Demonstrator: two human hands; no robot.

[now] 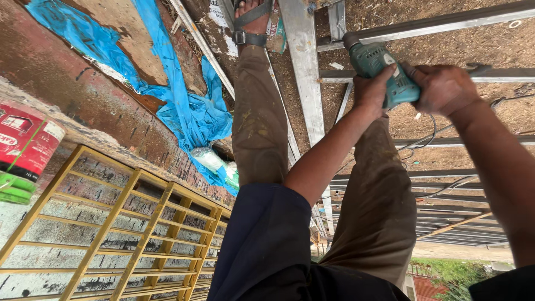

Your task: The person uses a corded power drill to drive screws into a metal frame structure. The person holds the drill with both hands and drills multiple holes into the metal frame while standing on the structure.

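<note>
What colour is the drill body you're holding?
Teal green, on the power drill held by both hands; the head view shows it clearly.

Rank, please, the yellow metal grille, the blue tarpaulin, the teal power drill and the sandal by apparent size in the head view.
1. yellow metal grille
2. blue tarpaulin
3. teal power drill, gripped by left hand and right hand
4. sandal, partly cropped, so its rank against the drill is unsure.
</note>
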